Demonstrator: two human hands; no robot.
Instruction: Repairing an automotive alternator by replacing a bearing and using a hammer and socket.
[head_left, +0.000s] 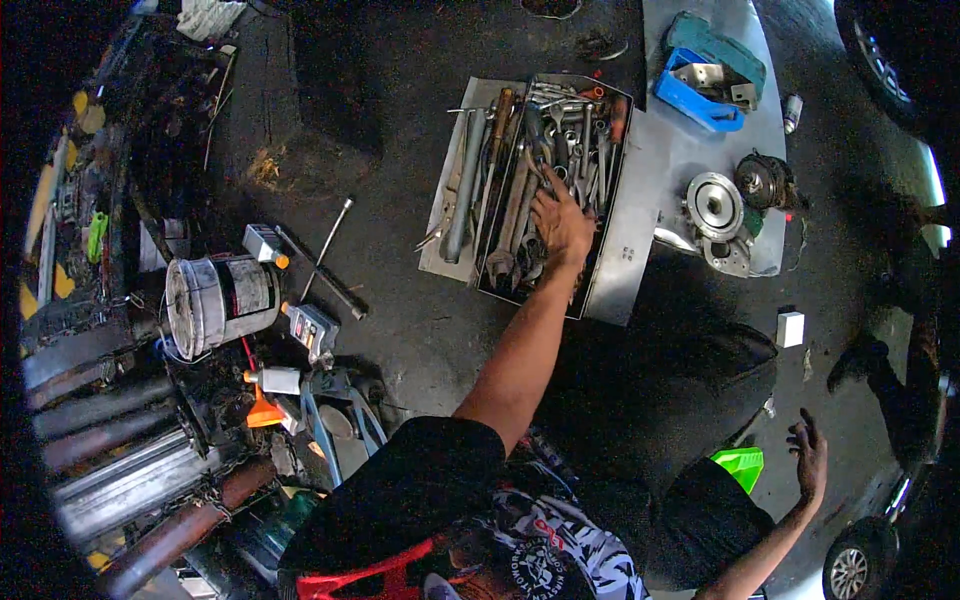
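Note:
My left hand point(562, 228) reaches into an open metal toolbox point(618, 250) full of wrenches, sockets and other hand tools. Its index finger stretches onto the tools beside a dark handle point(533, 128), with the other fingers loosely bent and apart; nothing shows clearly held. A large adjustable wrench point(503, 262) lies just left of the hand, and long grey bars point(457, 225) lie in the box's left side. At the lower right my right hand point(810, 460) hangs open in the air, its fingers apart.
A metal surface point(770, 250) carries a blue tray point(690, 110) and round metal parts point(714, 207). At left are a bucket point(215, 305), bottles point(278, 380), an orange funnel point(262, 408), a cross wrench point(322, 260) and steel bars point(125, 485). A white box point(790, 328) and car wheels point(848, 570) are at right.

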